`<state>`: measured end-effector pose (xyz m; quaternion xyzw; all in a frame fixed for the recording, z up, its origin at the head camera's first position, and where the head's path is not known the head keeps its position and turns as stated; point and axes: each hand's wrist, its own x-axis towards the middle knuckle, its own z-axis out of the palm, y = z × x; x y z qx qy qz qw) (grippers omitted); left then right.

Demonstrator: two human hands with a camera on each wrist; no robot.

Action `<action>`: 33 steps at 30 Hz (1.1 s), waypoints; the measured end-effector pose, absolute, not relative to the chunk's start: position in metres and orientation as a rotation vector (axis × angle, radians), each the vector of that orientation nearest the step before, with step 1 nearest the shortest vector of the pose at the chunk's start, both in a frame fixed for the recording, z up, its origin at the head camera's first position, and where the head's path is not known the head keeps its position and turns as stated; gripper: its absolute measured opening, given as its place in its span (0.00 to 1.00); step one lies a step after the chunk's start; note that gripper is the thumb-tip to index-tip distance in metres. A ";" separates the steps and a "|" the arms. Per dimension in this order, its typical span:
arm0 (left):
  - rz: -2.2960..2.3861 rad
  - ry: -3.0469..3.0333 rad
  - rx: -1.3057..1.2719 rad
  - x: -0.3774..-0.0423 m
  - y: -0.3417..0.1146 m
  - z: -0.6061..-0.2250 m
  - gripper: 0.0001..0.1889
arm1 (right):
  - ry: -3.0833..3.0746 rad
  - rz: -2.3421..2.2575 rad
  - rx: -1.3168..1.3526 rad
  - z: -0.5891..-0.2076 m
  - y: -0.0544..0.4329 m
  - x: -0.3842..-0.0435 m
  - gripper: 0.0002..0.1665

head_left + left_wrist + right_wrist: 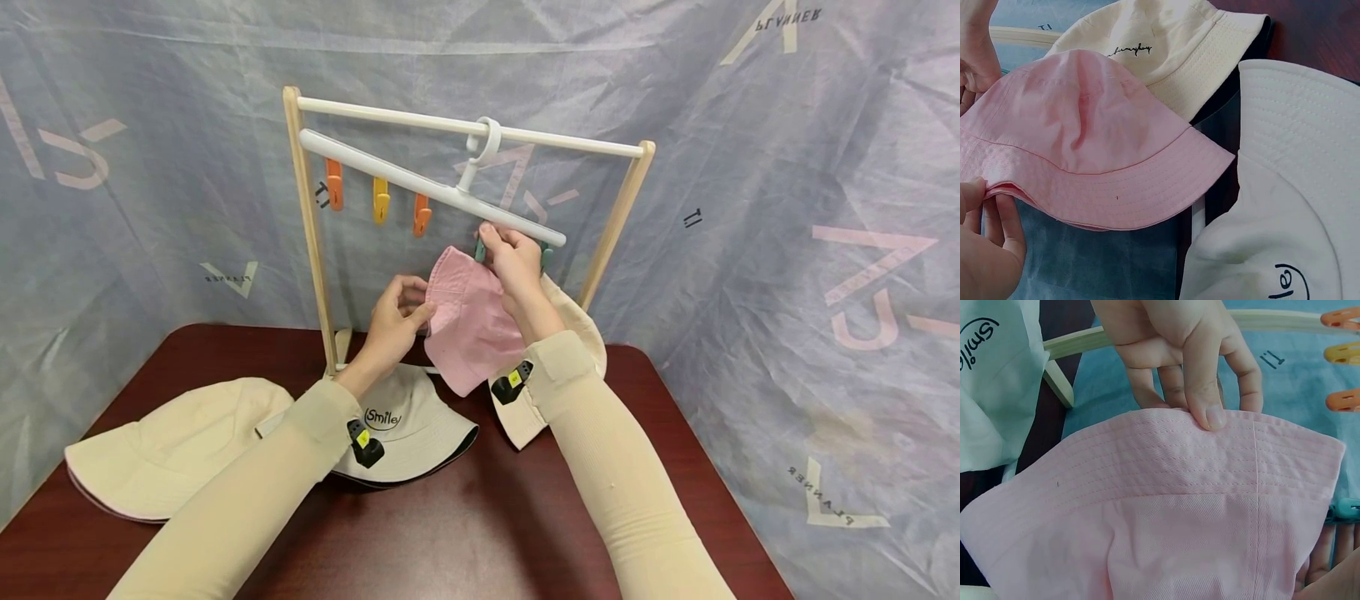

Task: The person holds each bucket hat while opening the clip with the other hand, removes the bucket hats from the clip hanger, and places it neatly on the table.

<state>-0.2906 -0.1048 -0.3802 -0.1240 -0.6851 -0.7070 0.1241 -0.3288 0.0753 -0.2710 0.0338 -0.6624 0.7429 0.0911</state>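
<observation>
A pink bucket hat [471,321] is held up below the white hanger [420,179], its brim toward the left. My left hand [397,321] pinches the brim edge between thumb and fingers, also plain in the right wrist view. My right hand [517,267] is up at the hanger's low right end, thumb and fingers curled at a green clothespin [480,250]. In the right wrist view this clothespin [1344,510] sits right by the hat's edge. A cream bucket hat [577,321] hangs behind the right hand, below a second green clothespin [547,257].
The hanger hooks over a wooden rack's top bar [390,115] and tilts down rightward. Orange clothespins [334,185] and a yellow one [381,202] hang from its left half. A pale "Smile" hat [405,425] and a cream hat [180,442] lie on the dark red table [465,533].
</observation>
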 end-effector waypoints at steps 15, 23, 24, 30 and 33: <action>-2.059 -2.000 -0.353 -0.287 -0.110 -0.386 0.18 | -2.035 2.123 0.082 -0.272 0.077 -0.329 0.20; -2.031 -1.989 -0.372 -0.286 -0.112 -0.391 0.18 | -2.012 2.155 0.080 -0.273 0.077 -0.330 0.20; -2.032 -1.988 -0.373 -0.286 -0.113 -0.391 0.18 | -2.013 2.158 0.082 -0.273 0.077 -0.330 0.20; -2.041 -1.972 -0.364 -0.286 -0.115 -0.393 0.18 | -2.044 2.129 0.096 -0.273 0.078 -0.329 0.21; -2.041 -1.973 -0.358 -0.285 -0.116 -0.393 0.18 | -2.049 2.116 0.100 -0.273 0.079 -0.329 0.21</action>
